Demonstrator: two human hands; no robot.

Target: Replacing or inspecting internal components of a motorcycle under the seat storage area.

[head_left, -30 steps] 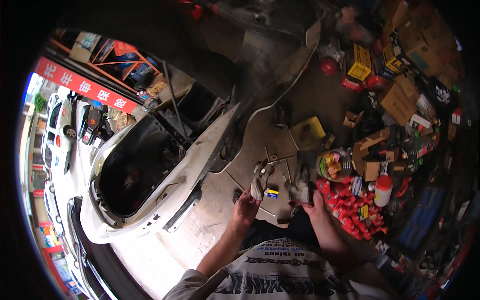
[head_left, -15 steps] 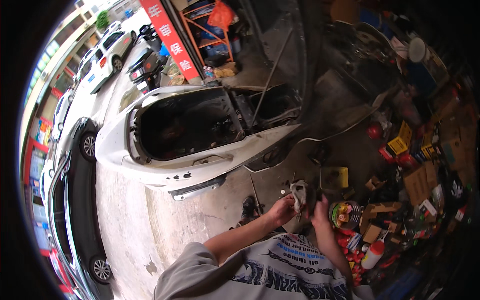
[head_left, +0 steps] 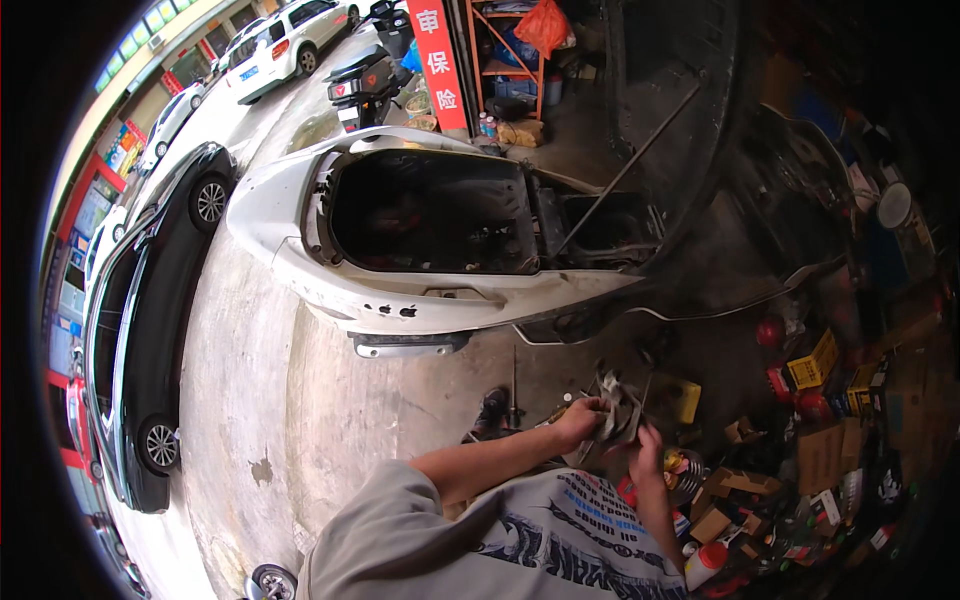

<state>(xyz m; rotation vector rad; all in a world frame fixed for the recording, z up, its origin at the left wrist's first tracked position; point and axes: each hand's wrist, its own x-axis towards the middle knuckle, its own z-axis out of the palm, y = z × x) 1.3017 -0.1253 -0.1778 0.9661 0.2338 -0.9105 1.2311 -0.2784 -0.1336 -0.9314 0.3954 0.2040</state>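
In front of my body, a crumpled grey-white rag (head_left: 622,402) hangs between my two hands. My left hand (head_left: 580,422) is closed on its left side, fingers bunched at the cloth. On the other side my right hand (head_left: 647,455) grips the rag's darker, lower right part. Whether the cloth is wrapped round something is too small to tell. Beyond my hands stands a white scooter (head_left: 480,308), its dark storage compartment (head_left: 430,215) uncovered. A thin rod (head_left: 640,150) slants up from beside the compartment to a large dark panel.
Cardboard boxes (head_left: 820,455), bottles and loose parts crowd the floor at right. A yellow tray (head_left: 688,402) lies just past my right hand. To the left a black car (head_left: 150,330) is parked. An orange shelf rack (head_left: 513,70) stands behind a red sign (head_left: 438,65).
My view has shifted, so the scooter sits farther right and higher in the picture. Both hands keep hold of the rag, which now looks more spread out between them.
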